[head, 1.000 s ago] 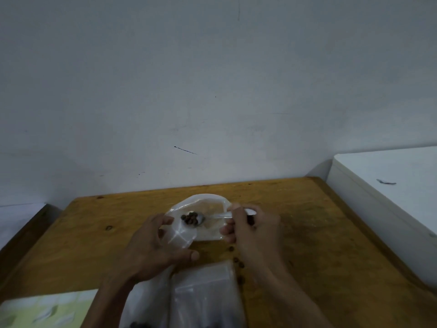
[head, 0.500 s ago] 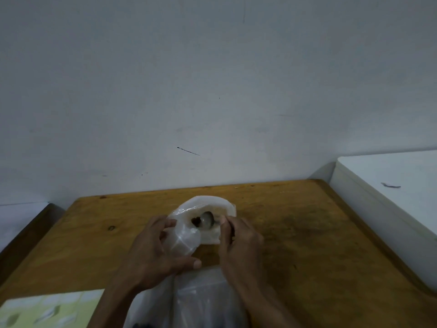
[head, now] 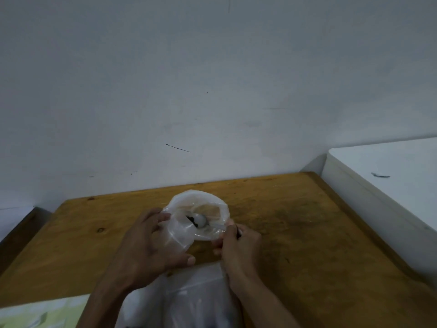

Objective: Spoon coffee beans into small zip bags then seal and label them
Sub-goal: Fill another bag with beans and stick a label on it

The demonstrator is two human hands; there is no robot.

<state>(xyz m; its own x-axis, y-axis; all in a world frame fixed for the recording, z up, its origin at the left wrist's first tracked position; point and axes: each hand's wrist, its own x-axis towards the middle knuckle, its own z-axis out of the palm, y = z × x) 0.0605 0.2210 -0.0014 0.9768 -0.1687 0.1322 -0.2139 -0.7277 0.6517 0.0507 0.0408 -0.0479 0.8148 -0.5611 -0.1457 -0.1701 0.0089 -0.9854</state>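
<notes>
My left hand [head: 151, 242] grips a small clear zip bag [head: 198, 209] and holds its mouth wide open above the wooden table [head: 295, 233]. A white plastic spoon [head: 201, 220] reaches into the bag's mouth, tipped on its side, with a few dark coffee beans [head: 190, 218] at its bowl. My right hand [head: 238, 242] pinches the spoon's handle just right of the bag.
A pile of clear plastic bags [head: 189, 297] lies at the near table edge between my forearms. A pale green sheet [head: 40, 313] sits at the lower left. A white cabinet top [head: 387, 176] stands to the right, and a grey wall rises behind the table.
The spoon, level and full of beans a second ago, has gone deeper into the bag and tipped over. My right hand has turned with it; my left hand keeps its hold.
</notes>
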